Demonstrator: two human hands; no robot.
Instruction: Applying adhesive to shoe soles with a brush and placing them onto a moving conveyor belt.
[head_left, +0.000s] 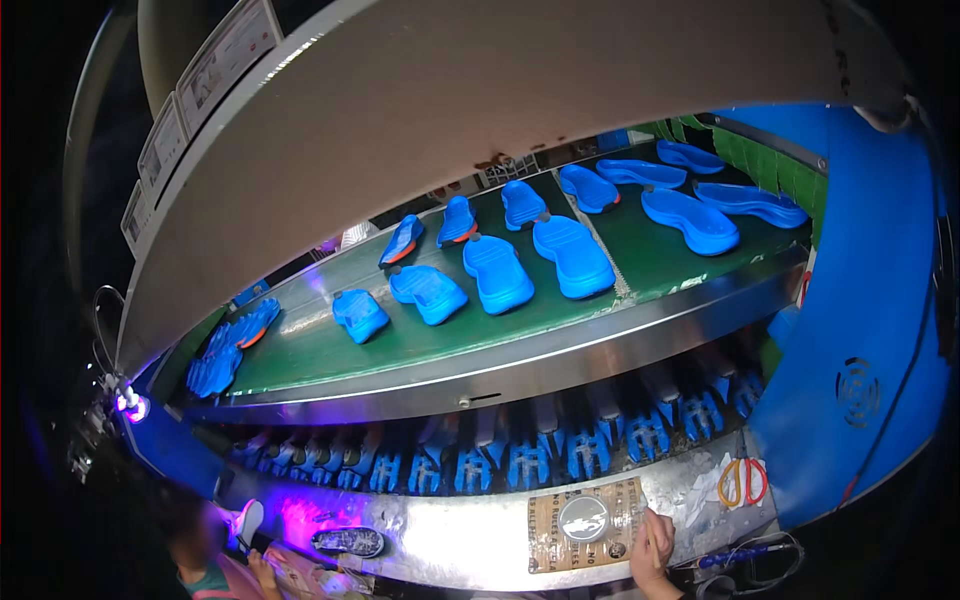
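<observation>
My right hand [650,552] comes in from the lower edge, its fingers closed round a thin pale stick [654,543] that looks like a brush handle; its tip is hidden. Just left of the hand, a brown printed cardboard sheet [545,562] lies on the metal ledge. A round, shallow white dish [584,519] rests on that sheet, apart from the fingers. My left hand does not show.
Blue shoe soles [498,275] lie on a green conveyor belt [420,345] above the ledge [450,540]. Below it hang several blue clamps [528,465]. Yellow-and-red-handled scissors [742,484] lie right. A dark shoe [348,542] lies left, near a co-worker [225,560] holding a light shoe [247,522].
</observation>
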